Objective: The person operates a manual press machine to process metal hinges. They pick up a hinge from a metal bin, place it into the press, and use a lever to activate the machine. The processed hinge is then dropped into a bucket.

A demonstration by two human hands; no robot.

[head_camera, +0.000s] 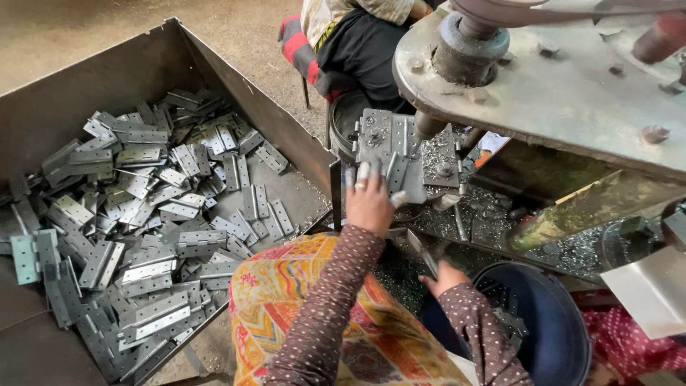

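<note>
My left hand (369, 202) reaches up to the drill press table (379, 143) and holds a grey metal hinge (398, 170) flat on the jig, fingertips bandaged and a ring on one finger. The drill spindle (431, 126) stands just right of that hinge. My right hand (443, 276) hangs lower, near my lap, and grips another hinge (422, 253) by its end, above the dark blue bucket (554, 325). Metal shavings cover the press table around both hands.
A large steel bin (214, 61) at the left holds several loose grey hinges (143, 214). The machine's heavy grey head (543, 86) overhangs at the upper right. Another person (357, 36) in dark clothes sits beyond the press.
</note>
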